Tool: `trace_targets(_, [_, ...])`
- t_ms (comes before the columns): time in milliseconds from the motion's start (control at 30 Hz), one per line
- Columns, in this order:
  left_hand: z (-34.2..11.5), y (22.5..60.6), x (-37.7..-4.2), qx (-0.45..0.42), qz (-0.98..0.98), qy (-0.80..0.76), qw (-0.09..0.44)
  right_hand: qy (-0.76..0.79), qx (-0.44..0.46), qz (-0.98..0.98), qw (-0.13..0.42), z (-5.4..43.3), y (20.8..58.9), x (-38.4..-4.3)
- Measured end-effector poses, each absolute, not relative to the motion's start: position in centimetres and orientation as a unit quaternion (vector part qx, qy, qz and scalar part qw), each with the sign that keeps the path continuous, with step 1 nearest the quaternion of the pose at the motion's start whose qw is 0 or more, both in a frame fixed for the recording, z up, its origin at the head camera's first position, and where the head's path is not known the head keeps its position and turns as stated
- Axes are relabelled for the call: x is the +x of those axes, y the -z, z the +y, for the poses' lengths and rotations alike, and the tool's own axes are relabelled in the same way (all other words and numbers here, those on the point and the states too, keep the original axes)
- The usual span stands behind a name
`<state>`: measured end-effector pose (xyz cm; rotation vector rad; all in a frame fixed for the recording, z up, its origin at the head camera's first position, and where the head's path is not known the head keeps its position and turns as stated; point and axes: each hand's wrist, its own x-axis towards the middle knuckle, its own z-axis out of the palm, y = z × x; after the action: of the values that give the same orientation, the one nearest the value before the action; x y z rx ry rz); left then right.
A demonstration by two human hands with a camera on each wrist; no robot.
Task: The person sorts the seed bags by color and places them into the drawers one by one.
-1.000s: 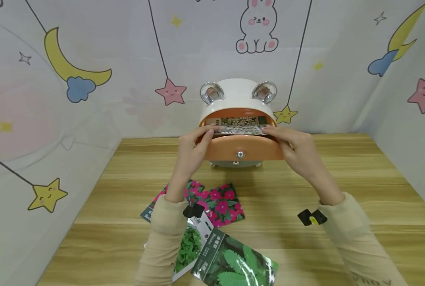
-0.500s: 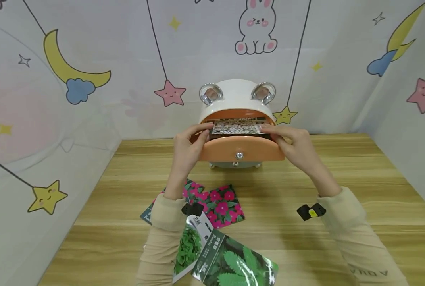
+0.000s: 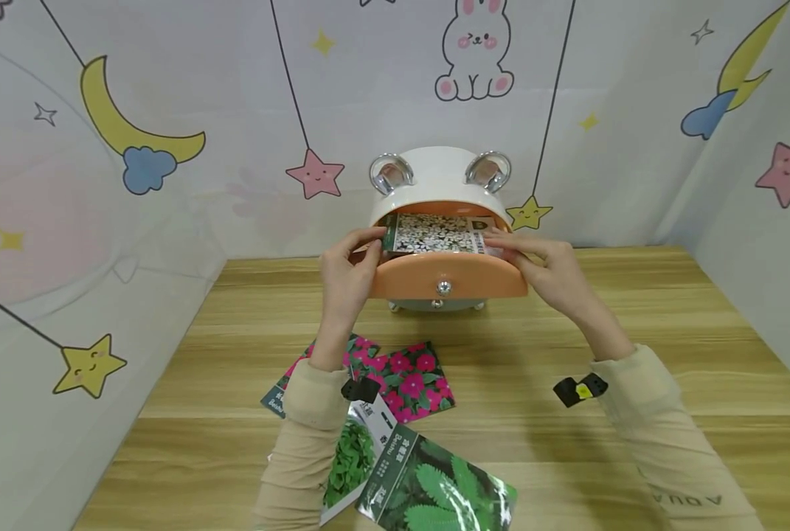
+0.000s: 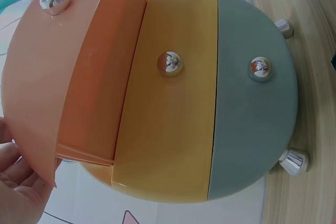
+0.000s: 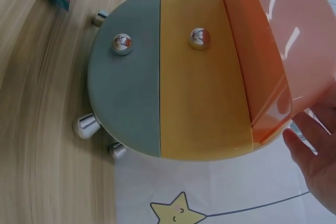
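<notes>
A seed packet (image 3: 434, 234) with a photo of small white flowers sits tilted in the pulled-out orange top drawer (image 3: 413, 280) of a small rounded cabinet (image 3: 441, 173). My left hand (image 3: 350, 276) pinches the packet's left end, reaching in over the drawer's side. At the other end, my right hand (image 3: 550, 273) holds the packet with fingers on top. In the left wrist view, fingers (image 4: 16, 166) show beside the drawer front, and the packet is hidden. The right wrist view likewise shows the right hand (image 5: 315, 161) at the drawer's side, with the packet out of sight.
Nearer on the wooden table (image 3: 600, 442) lie packets with pink flowers (image 3: 414, 380), green leaves (image 3: 351, 453) and fern-like leaves (image 3: 457, 487). Below the orange drawer are closed yellow (image 4: 168, 119) and grey-green (image 4: 254, 114) drawers. A patterned cloth (image 3: 248, 110) stands behind.
The white-flower packet has tipped up toward the camera, so more of its face shows. My left hand has shifted slightly left along with the packet's end; the drawer stays pulled out.
</notes>
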<state>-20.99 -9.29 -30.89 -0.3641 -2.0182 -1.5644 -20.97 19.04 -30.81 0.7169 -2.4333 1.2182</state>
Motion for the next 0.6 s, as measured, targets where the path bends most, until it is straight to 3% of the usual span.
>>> trace_targets(333, [-9.26, 30.92, -20.50, -0.146, -0.780, 0.506, 0.339, -0.435, 0.258, -0.849, 0.155, 19.19, 30.70, -20.42])
trace_targets(600, [-8.77, 30.62, -20.05, -0.184, -0.798, 0.471, 0.327, -0.446, 0.267, -0.840, 0.152, 19.35, 30.82, -20.13])
